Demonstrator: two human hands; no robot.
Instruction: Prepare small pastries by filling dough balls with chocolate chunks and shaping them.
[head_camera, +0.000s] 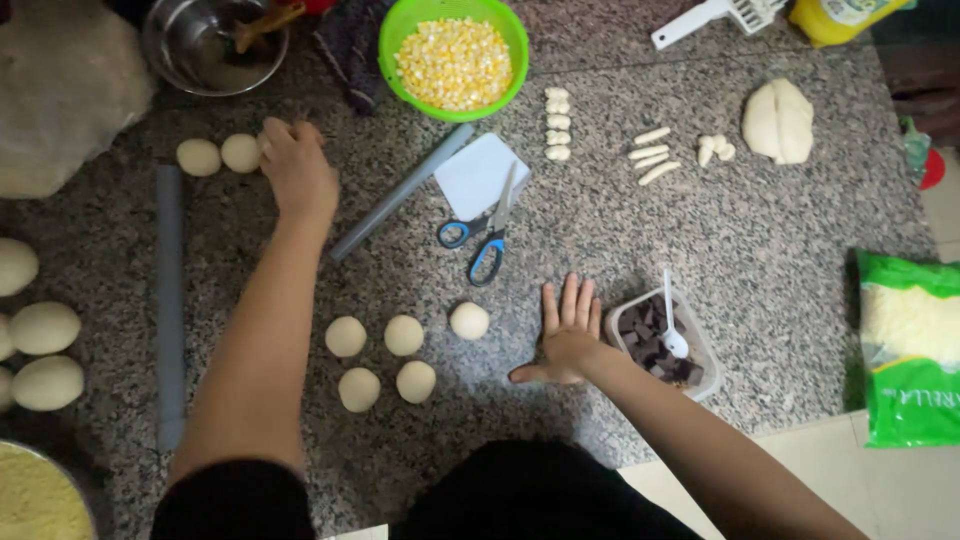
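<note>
left hand (297, 170) curled over a dough ball (268, 143) near the worktop's (780, 240) far left edge, next to two more | right hand (568, 335) spread flat, empty | five rolled balls (404, 335) near front edge | looks midway: big dough lump (778, 120) at far right uncut

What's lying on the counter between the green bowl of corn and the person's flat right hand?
In the head view, between the green bowl and the right hand lie a white scraper card and blue-handled scissors; otherwise bare granite.
</note>
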